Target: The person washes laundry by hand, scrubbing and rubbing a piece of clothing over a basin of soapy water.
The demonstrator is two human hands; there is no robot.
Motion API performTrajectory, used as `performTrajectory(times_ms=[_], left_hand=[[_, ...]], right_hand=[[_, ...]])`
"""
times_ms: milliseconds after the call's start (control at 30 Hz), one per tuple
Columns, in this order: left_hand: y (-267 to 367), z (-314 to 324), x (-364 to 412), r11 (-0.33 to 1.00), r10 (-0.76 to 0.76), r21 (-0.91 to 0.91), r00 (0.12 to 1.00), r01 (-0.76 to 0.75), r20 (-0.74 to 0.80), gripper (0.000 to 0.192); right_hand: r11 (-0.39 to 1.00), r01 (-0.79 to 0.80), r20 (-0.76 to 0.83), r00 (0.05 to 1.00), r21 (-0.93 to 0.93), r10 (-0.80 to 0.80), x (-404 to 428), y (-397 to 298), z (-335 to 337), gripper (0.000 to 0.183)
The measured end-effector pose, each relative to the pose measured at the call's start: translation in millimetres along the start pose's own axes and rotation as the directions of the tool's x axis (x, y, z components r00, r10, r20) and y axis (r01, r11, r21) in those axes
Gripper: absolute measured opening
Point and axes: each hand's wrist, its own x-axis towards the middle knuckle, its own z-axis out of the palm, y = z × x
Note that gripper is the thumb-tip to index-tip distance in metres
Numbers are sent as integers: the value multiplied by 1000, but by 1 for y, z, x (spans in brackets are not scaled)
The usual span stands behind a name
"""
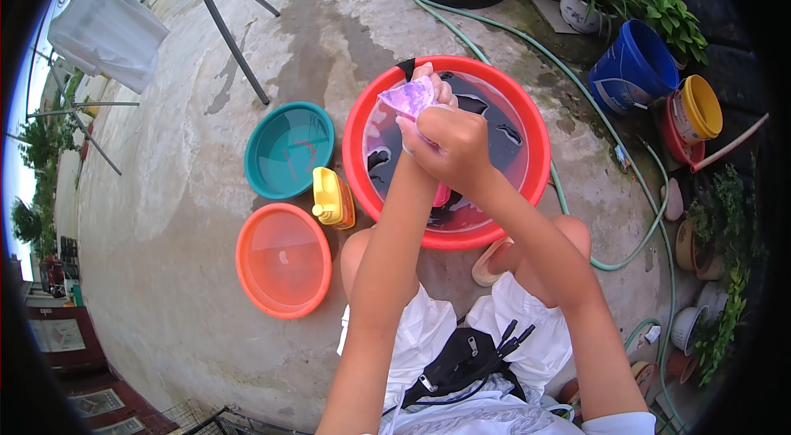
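My left hand grips a wet, purple-and-white piece of cloth above a large red plastic basin. Closed against the same cloth, my right hand lies just below and to the right of the left one. The basin holds dark water with soaked black fabric in it, and a black corner hangs over the far rim. Something pink shows partly behind my wrists. A yellow plastic jug with a cap stands left of the basin.
A teal basin and an orange basin, both with water, stand on the concrete at left. A green hose curves round the right side. Blue and yellow buckets stand at right. A metal rack leg rises at upper left.
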Motion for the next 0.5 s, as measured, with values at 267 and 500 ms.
performTrajectory(times_ms=[267, 500], left_hand=[[-43, 121, 39, 889, 194, 373, 518, 266, -833, 28], [-23, 46, 1, 809, 390, 588, 729, 21, -563, 25]], right_hand=[[814, -553, -135, 805, 179, 577, 16, 69, -28, 34], [946, -320, -61, 944, 61, 323, 6, 7, -7, 31]])
